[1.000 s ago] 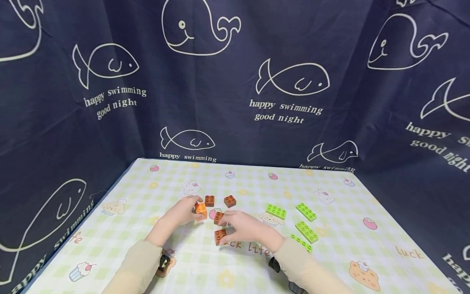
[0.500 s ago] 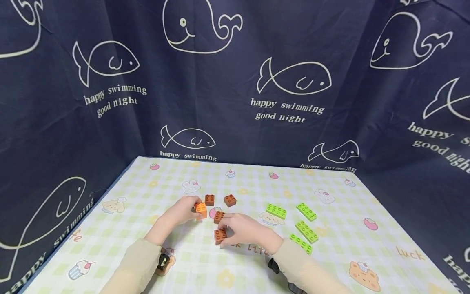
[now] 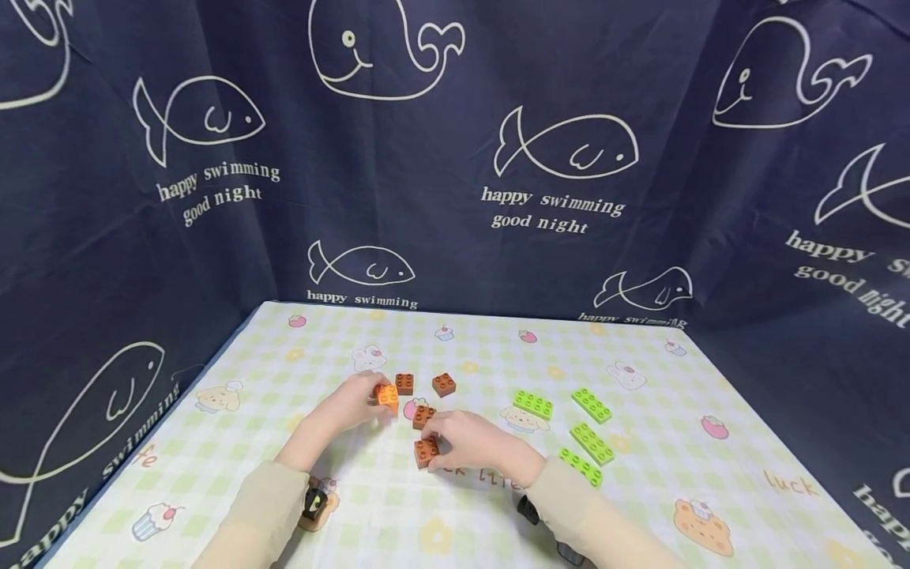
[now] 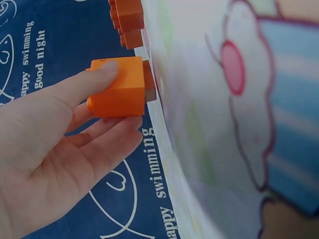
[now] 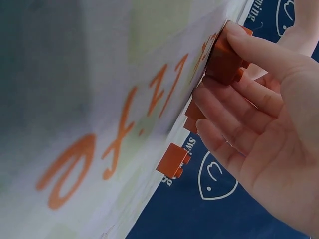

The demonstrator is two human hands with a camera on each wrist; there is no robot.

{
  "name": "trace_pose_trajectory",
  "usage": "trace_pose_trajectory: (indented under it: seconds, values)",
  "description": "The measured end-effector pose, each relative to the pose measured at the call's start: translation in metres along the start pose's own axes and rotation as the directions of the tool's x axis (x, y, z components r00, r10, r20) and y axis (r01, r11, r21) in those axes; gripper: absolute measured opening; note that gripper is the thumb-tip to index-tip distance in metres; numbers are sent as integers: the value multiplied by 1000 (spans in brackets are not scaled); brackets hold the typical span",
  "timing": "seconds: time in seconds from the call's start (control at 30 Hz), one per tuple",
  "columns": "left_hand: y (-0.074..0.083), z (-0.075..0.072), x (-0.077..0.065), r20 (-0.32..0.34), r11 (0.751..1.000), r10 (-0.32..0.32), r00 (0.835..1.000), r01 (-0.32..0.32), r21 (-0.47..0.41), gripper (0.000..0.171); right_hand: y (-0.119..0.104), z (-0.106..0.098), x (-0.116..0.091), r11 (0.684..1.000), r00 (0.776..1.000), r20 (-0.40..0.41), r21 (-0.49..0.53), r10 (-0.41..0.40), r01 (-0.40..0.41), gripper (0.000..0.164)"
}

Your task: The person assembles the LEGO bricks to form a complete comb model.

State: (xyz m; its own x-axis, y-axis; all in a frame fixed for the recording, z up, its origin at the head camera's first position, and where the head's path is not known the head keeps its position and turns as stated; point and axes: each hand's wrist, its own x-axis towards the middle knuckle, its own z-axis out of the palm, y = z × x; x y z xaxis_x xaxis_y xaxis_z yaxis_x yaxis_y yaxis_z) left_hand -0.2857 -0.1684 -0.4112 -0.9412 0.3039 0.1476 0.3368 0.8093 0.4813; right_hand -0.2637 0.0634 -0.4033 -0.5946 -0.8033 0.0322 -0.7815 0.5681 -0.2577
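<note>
In the head view my left hand (image 3: 351,403) pinches an orange building brick (image 3: 387,397). The left wrist view shows the thumb on one side of that brick (image 4: 119,88) and fingertips on the other. A bit of brown brick (image 4: 149,82) shows past its lower face; whether the two are joined I cannot tell. With thumb and fingers, my right hand (image 3: 478,444) grips a brown brick (image 3: 426,452), the nearest of the brown ones. Just beyond its fingers lies a second brown brick (image 3: 424,416), partly covered.
Two more brown bricks, one on the left (image 3: 404,384) and one on the right (image 3: 444,384), lie farther back. Right of my hands are several flat green bricks (image 3: 592,442). A patterned cloth (image 3: 441,514) covers the table, and a dark blue curtain (image 3: 455,205) hangs around it.
The orange brick has shifted slightly away from me with my left hand. My right hand's fingers have come a little lower, uncovering more of the second brown brick. The view has drifted slightly.
</note>
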Motion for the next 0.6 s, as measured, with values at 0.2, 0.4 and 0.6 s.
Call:
trace_pose_trajectory:
  seconds: [0.2,0.4,0.6]
  values:
    - [-2,-3,1,-17,1000,29,999,-29,4,39,2,-2,-1,1000,1000,6,2,23,-23,34]
    - [1,-5,-1,0,999,30,1000,-30,27,42,5,-4,-7,998,998,-14,8,55,-55,35]
    - [8,-8,-1,-3,999,50,999,-50,-15,38,8,-7,-14,997,996,-45,18,76,-75,39]
